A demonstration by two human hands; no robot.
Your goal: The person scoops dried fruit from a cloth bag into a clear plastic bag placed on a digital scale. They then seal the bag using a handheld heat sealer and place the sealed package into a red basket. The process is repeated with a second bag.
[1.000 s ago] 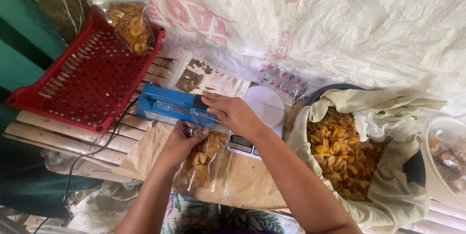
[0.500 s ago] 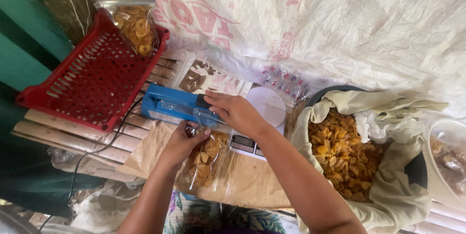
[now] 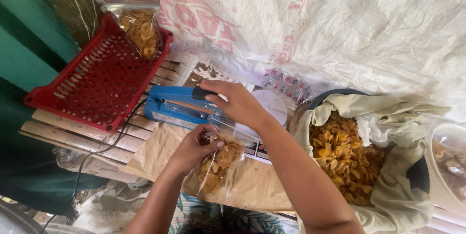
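Seen from above, a person works at a slatted wooden bench (image 3: 73, 132). The right hand (image 3: 238, 103) now presses down on the black handle of a blue heat sealer (image 3: 182, 108), having settled a little further over it than a second ago. The left hand (image 3: 194, 146) pinches the top of a clear bag of chips (image 3: 218, 163), its mouth fed under the sealer's arm. It appears the seal is being made. A red basket (image 3: 92, 83) holds one sealed bag (image 3: 141, 28).
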